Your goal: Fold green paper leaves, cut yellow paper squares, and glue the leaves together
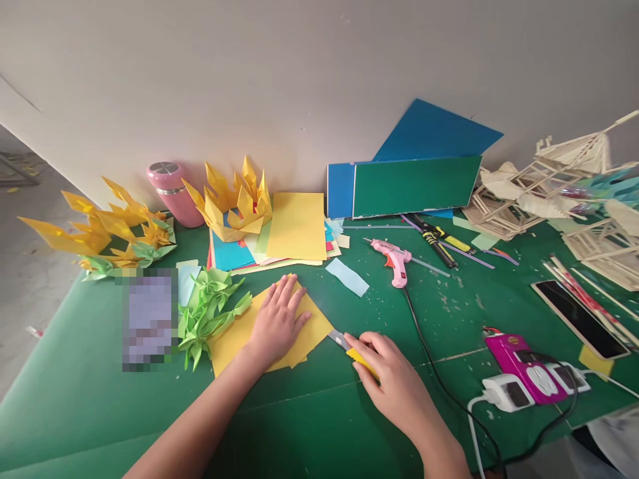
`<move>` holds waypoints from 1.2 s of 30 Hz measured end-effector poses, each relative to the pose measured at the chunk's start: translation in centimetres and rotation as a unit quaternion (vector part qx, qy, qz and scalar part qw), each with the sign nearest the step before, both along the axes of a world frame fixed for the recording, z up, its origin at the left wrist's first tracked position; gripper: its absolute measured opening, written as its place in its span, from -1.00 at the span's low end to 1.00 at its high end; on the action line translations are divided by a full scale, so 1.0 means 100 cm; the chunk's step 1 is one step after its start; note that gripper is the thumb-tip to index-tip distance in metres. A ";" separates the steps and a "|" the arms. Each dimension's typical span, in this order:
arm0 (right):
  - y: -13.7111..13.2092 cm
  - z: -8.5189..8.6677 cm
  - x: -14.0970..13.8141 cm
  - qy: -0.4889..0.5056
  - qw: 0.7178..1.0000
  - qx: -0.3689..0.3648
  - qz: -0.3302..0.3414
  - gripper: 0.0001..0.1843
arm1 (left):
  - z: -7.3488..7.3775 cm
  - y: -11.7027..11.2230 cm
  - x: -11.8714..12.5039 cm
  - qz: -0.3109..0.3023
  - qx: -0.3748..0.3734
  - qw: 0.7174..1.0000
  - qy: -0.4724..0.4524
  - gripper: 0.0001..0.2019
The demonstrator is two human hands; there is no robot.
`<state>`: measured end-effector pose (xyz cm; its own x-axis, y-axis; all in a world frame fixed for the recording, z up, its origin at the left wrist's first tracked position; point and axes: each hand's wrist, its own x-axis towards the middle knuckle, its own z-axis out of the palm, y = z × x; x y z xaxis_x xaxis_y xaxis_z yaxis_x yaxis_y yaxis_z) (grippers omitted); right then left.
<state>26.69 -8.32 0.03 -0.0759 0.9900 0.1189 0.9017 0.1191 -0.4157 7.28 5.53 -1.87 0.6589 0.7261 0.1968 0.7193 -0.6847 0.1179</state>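
My left hand (pixel 277 320) lies flat with its fingers stretched over yellow paper (pixel 313 326) on the green table. Gripped in my right hand (pixel 392 372) is a utility knife (pixel 363 360) with a yellow handle. Its blade reaches the right corner of the yellow paper; whether it sits between layers I cannot tell. Green folded paper leaves (pixel 210 309) touch the paper's left side. Behind my hands lies a stack of coloured sheets with a yellow sheet (pixel 297 225) on top. A light blue paper strip (pixel 348 277) rests just beyond the knife.
A pink glue gun (pixel 394 259) trails a black cord to a magenta power strip (pixel 529 372). Yellow paper crowns (pixel 234 213) and a pink flask (pixel 176 193) stand at the back left. A phone (pixel 579 319) and wooden stick models (pixel 509 199) occupy the right side.
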 end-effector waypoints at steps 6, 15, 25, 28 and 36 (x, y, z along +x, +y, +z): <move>0.001 -0.006 -0.006 -0.033 0.999 0.035 -0.010 -0.62 | 0.002 -0.003 0.002 0.001 0.011 1.000 0.004 -0.35; -0.001 -0.007 -0.009 -0.024 0.997 0.051 -0.045 -0.56 | -0.004 -0.003 0.000 -0.001 0.022 1.000 -0.003 -0.18; 0.005 -0.005 0.004 -0.027 0.998 0.053 -0.034 -0.58 | -0.003 -0.004 0.002 0.004 0.022 1.000 0.015 -0.15; 0.012 -0.006 0.005 -0.032 0.997 0.058 -0.027 -0.57 | -0.004 -0.004 0.002 0.002 0.020 1.000 0.010 -0.16; 0.034 -0.008 0.002 -0.037 0.997 0.064 -0.006 -0.62 | -0.007 -0.004 0.001 0.002 0.017 1.000 0.001 -0.16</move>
<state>26.93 -4.96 -0.73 -0.0783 0.9679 0.2386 0.9312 0.1565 -0.3293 7.37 5.17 -2.59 0.6561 0.7216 0.2210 0.7223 -0.6853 0.0928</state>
